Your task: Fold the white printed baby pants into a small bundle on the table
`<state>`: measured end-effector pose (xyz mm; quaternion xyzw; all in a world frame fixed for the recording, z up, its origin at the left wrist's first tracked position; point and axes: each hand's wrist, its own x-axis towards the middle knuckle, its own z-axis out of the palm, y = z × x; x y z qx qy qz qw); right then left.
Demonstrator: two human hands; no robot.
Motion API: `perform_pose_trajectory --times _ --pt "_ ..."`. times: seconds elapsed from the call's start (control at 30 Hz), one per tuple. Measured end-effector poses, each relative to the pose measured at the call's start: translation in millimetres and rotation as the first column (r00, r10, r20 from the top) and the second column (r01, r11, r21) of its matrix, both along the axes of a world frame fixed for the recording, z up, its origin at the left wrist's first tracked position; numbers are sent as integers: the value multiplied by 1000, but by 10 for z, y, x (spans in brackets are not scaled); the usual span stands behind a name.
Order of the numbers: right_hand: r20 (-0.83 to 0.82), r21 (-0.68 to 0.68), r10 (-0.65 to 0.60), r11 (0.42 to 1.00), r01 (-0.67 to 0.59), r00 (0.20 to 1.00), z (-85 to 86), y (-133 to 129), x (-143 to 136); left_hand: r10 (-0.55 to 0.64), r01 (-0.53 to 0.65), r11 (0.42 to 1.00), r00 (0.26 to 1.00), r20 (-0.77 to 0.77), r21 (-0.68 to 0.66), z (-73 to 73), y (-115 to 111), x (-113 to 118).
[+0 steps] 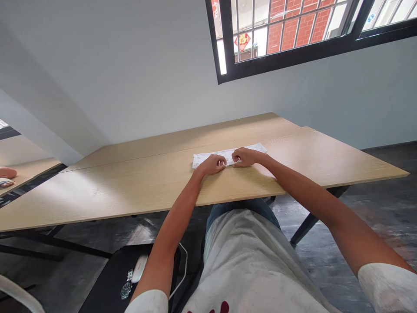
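Note:
A long, narrow strip of folded white cloth (pixel 201 158) with a faint pattern lies across the wooden table (pixel 130 182), near its front edge. My left hand (pixel 213 164) has its fingers curled in a pinch on the cloth's near edge, left of the middle. Just to the right, my right hand (pixel 243 157) pinches the same edge. A small gap separates the two hands, and the cloth's ends extend past them on both sides.
A black chair seat (pixel 107 278) at the lower left bears a metal wristwatch (pixel 126 287) and a white object (pixel 140 268). A white cable (pixel 186 261) hangs beside it. Behind the table are a wall and a barred window (pixel 283 61). Another table (pixel 32 169) stands far left.

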<state>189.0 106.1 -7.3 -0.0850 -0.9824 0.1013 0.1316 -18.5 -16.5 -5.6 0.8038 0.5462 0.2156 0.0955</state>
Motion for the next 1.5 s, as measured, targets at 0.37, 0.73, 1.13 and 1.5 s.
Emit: perform_pose_trajectory --times 0.37,0.73,1.13,1.5 --pt "1 -19 -50 999 50 999 21 -41 3 -25 27 996 999 -21 87 3 11 -3" --pt "-112 -45 -15 999 10 994 43 -78 11 -56 60 988 998 -27 144 -51 76 -46" --pt "-20 -9 86 996 -86 996 -8 -17 0 -5 12 995 998 -70 103 -44 49 -32" --pt "-20 14 67 998 -67 998 33 -18 21 50 -36 995 988 -149 97 -14 18 -61"
